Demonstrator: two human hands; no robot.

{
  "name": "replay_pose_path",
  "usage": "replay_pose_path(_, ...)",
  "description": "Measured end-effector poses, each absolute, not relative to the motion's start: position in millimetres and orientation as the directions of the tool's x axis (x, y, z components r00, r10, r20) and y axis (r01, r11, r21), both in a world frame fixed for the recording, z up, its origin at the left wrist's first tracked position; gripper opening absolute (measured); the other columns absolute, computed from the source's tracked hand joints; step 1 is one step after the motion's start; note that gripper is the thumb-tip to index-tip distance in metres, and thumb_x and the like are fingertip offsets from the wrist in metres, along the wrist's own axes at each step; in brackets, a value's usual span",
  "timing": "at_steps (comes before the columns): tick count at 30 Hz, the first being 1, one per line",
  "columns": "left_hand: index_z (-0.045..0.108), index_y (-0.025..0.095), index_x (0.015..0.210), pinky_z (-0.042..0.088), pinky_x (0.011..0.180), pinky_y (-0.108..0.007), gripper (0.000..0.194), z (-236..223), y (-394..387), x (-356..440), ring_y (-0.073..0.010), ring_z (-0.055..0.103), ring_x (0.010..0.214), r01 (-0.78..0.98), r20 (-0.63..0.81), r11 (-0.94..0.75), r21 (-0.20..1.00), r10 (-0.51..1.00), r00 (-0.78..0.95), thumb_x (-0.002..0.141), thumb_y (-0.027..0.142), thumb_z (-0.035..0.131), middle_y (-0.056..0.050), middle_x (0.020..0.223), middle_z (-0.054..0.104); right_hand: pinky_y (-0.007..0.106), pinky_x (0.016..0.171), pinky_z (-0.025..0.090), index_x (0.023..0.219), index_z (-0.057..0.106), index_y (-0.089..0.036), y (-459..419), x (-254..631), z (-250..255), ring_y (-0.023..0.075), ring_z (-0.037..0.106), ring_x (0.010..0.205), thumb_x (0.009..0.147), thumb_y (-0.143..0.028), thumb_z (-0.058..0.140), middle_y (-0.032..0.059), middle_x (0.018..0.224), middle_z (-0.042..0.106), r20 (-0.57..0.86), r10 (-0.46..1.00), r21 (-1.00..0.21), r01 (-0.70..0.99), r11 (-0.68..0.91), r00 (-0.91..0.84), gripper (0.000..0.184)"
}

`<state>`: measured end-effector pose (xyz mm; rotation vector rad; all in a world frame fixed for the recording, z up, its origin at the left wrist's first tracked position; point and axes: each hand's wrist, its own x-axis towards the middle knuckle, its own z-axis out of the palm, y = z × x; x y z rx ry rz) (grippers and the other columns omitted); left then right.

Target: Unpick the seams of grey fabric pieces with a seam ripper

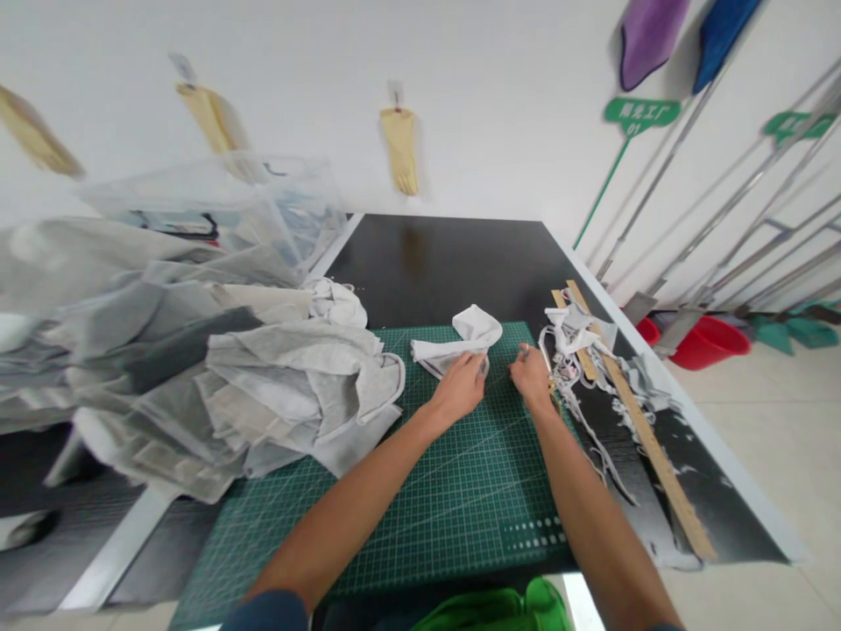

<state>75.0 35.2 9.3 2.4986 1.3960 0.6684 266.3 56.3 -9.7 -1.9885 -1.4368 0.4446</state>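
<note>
Pale grey fabric [477, 326] lies folded and crumpled over the far part of the green cutting mat [460, 491]. My left hand [462, 383] is closed on its near edge, with a bit of the cloth showing past the fingertips. To the right, apart from that cloth, my right hand [529, 372] is closed in a pinch over the mat. Something small and greyish shows at its fingertips, too small to name. Right beside this hand lie tangled fabric scraps [571, 337], and a brass-coloured object [555, 390] partly hidden by the wrist.
A large heap of grey cloth [263, 377] covers the left side, before a clear plastic bin [289, 210]. Wooden rulers [647, 438] lie along the right of the black table [453, 263]. Yellow gloves [400, 149] hang on the wall. A red bucket [706, 342] stands right.
</note>
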Motion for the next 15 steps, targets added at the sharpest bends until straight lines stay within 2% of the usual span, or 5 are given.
replay_pose_path(3,0.065,0.018,0.128,0.038,0.118,-0.035,0.041,19.0,49.4,52.8,-0.0212,0.055,0.131,0.785,0.291,-0.432,0.445,0.898,0.329,0.093,0.010,0.045,-0.010,0.137,0.066,0.033,0.088,0.052,0.117,0.072,-0.013,47.9,251.0,-8.2,0.0262,0.073,0.098,0.099,-0.022,0.044,0.0172,0.102,0.077,0.078,0.942,-0.622,0.755,-0.209,0.325,0.034)
replay_pose_path(6,0.061,0.017,0.134,0.034,0.120,-0.042,0.044,22.9,63.6,37.1,-0.0259,0.050,0.139,0.841,0.219,-0.313,0.441,0.946,0.238,0.091,0.013,0.051,-0.014,0.144,0.062,0.035,0.087,0.051,0.100,0.074,-0.016,39.1,230.6,-10.4,0.0291,0.074,0.097,0.099,-0.032,0.053,0.0175,0.097,0.077,0.055,0.957,-0.582,0.788,-0.202,0.286,0.027)
replay_pose_path(9,0.065,0.016,0.126,0.039,0.114,-0.048,0.039,19.9,68.1,35.0,-0.0311,0.059,0.129,0.860,0.131,-0.236,0.452,0.971,0.198,0.087,0.016,0.058,-0.017,0.129,0.070,0.035,0.083,0.051,0.093,0.072,-0.018,31.6,212.8,-14.8,0.0301,0.073,0.093,0.092,-0.043,0.066,0.0164,0.092,0.076,0.044,0.962,-0.554,0.808,-0.200,0.268,0.026)
replay_pose_path(12,0.070,0.017,0.108,0.047,0.103,-0.044,0.026,16.7,65.0,38.0,-0.0305,0.066,0.116,0.852,0.054,-0.168,0.495,0.985,0.163,0.086,0.018,0.058,-0.016,0.117,0.074,0.034,0.079,0.049,0.089,0.070,-0.020,27.3,206.6,-18.4,0.0283,0.072,0.088,0.088,-0.042,0.071,0.0144,0.087,0.075,0.051,0.962,-0.545,0.814,-0.199,0.269,0.022)
replay_pose_path(15,0.071,0.016,0.094,0.053,0.084,-0.034,0.016,16.5,58.1,34.3,-0.0253,0.071,0.095,0.815,-0.035,-0.092,0.572,0.990,0.136,0.086,0.020,0.057,-0.013,0.098,0.076,0.032,0.078,0.048,0.085,0.068,-0.020,27.0,213.4,-19.4,0.0255,0.071,0.086,0.089,-0.036,0.067,0.0117,0.085,0.074,0.076,0.959,-0.559,0.808,-0.186,0.273,0.016)
